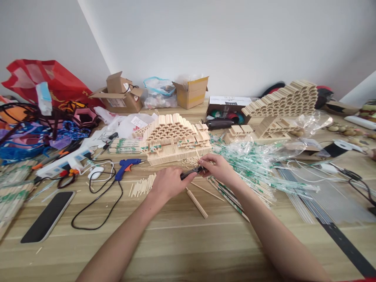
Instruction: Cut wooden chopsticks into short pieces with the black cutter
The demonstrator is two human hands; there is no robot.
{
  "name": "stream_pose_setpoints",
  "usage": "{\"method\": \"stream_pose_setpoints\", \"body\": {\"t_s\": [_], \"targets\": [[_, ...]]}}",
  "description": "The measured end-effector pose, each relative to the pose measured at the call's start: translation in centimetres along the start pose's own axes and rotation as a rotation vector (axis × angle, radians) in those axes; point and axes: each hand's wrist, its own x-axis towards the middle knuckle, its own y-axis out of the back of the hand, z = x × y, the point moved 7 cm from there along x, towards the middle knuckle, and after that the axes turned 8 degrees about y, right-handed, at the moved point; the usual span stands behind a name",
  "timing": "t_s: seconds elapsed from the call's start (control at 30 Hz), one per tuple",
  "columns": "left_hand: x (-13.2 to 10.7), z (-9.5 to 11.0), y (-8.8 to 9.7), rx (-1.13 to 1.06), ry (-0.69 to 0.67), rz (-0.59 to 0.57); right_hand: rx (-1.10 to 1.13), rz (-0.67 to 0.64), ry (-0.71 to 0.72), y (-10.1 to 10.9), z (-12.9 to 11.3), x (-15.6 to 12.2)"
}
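Note:
My left hand [168, 182] is closed round a black-handled tool [190, 172] that looks like pliers; its jaws are mostly hidden by my fingers. Against the tool's front end, my right hand [219, 169] pinches a thin wooden stick [197, 153]. Just beyond both hands stands a stepped model built of wooden sticks [179, 156], with short cut pieces scattered at its foot. A pile of short stick pieces [142, 185] lies to the left of my left hand. Below the hands, a bundle of sticks [197, 203] rests on the table.
A blue glue gun [126, 167] with its black cable lies left, near a power strip [64, 162] and a phone [48, 217]. Plastic-wrapped sticks [252, 168] spread to the right. Farther back are a larger stick structure [284, 100] and cardboard boxes [188, 96].

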Motion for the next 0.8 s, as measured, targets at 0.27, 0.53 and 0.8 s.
{"method": "stream_pose_setpoints", "body": {"t_s": [0.27, 0.53, 0.8], "targets": [[0.3, -0.6, -0.2, 0.030, 0.071, 0.025, 0.056, 0.005, -0.019, 0.1, -0.3, -0.3], [1.1, -4.5, 3.4, -0.254, 0.209, 0.130, 0.130, -0.010, 0.088, -0.8, -1.7, -0.9], [-0.1, -2.5, 4.5, -0.898, 0.000, 0.119, 0.214, -0.325, 0.046, -4.5, -2.3, -2.8]]}}
